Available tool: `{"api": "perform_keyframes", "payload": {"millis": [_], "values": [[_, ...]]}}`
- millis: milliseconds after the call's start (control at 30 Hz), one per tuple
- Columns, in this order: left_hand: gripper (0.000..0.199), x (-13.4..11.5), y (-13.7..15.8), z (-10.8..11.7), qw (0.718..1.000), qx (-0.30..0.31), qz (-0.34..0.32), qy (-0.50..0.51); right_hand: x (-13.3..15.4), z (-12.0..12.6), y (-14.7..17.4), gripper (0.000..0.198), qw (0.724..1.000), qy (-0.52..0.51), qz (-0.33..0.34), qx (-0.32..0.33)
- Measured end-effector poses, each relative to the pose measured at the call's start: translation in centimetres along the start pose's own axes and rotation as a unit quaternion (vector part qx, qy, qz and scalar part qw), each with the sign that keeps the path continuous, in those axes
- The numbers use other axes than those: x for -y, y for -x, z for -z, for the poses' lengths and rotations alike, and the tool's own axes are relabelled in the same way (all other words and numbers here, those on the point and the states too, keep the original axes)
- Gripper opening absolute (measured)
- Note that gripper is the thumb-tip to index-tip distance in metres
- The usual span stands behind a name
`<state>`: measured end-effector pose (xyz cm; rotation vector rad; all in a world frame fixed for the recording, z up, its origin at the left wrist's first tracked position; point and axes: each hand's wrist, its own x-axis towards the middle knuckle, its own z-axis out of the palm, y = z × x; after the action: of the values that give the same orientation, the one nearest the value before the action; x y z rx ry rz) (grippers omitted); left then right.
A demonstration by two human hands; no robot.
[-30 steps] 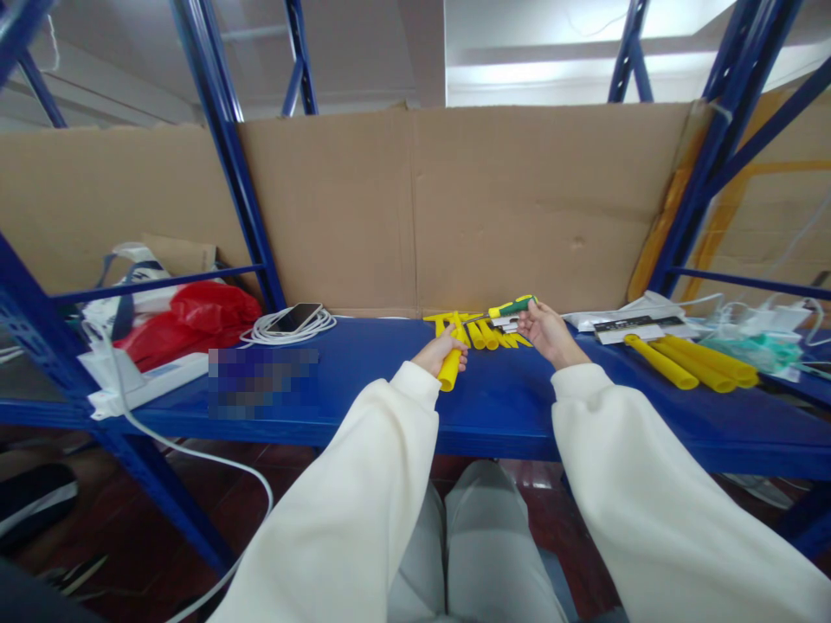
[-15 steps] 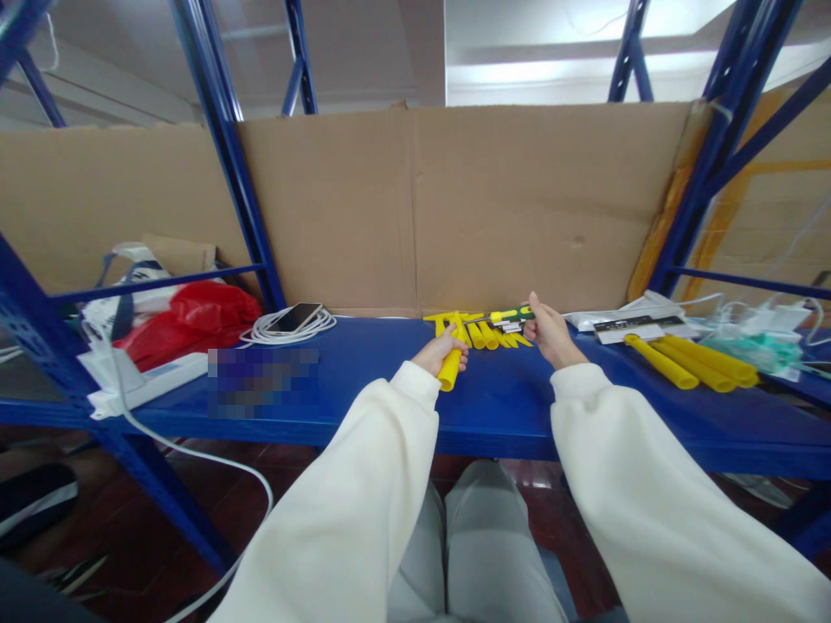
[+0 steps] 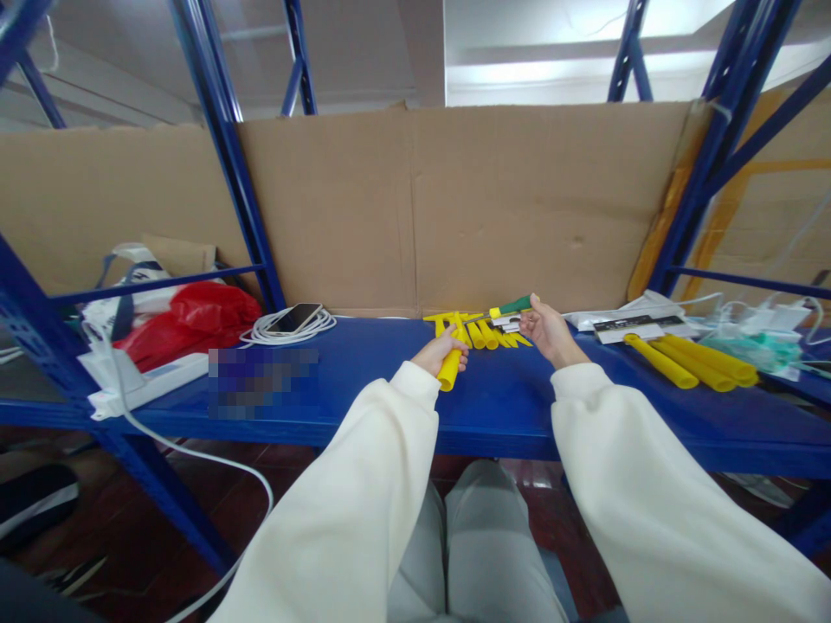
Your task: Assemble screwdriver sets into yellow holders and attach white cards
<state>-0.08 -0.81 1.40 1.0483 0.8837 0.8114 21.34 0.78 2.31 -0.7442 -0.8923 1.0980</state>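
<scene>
My left hand (image 3: 443, 351) is wrapped round a yellow tube-like handle (image 3: 447, 377), its thick end pointing toward me. In my right hand (image 3: 546, 330) is a screwdriver (image 3: 515, 306) with a green and yellow grip, held at the butt end by the fingertips. The screwdriver's shaft points left to the upper end of the yellow handle; whether its tip touches is too small to tell. Just beyond my hands, several yellow handles and flat yellow pieces (image 3: 486, 335) lie on the blue shelf (image 3: 373, 363). A small white and black item (image 3: 506, 323) sits partly behind the screwdriver.
Several yellow handles (image 3: 701, 362) lie at the right beside a black-and-white packet (image 3: 629, 329). A phone (image 3: 297, 317) rests on a coiled white cable (image 3: 260, 330) at the left, near a red bag (image 3: 201, 316) and a white power strip (image 3: 162, 381). A cardboard sheet (image 3: 493, 199) stands behind.
The screwdriver's grip has turned, showing more plain green, and my right fingers have shifted and loosened slightly at its end. My left hand and the yellow handle stay in place.
</scene>
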Motion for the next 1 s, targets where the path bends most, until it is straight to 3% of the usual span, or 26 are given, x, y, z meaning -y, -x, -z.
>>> {"api": "perform_keyframes", "payload": {"millis": [333, 633, 800, 1000], "values": [[0.089, 0.1, -0.3, 0.2, 1.0, 0.017, -0.006, -0.016, -0.3, -0.2, 0.2, 0.046, 0.999, 0.029, 0.016, -0.008], [0.093, 0.0, -0.2, 0.2, 1.0, 0.011, -0.005, 0.0, 0.1, -0.5, 0.6, 0.034, 0.999, 0.004, 0.034, 0.021], [0.092, 0.1, -0.2, 0.2, 1.0, 0.013, -0.008, 0.002, -0.5, -0.2, 0.1, 0.048, 0.997, 0.028, 0.068, -0.008], [0.097, 0.2, -0.5, 0.4, 1.0, 0.027, -0.011, 0.01, -0.8, 0.1, -0.3, 0.05, 0.996, 0.043, 0.076, -0.029]]}}
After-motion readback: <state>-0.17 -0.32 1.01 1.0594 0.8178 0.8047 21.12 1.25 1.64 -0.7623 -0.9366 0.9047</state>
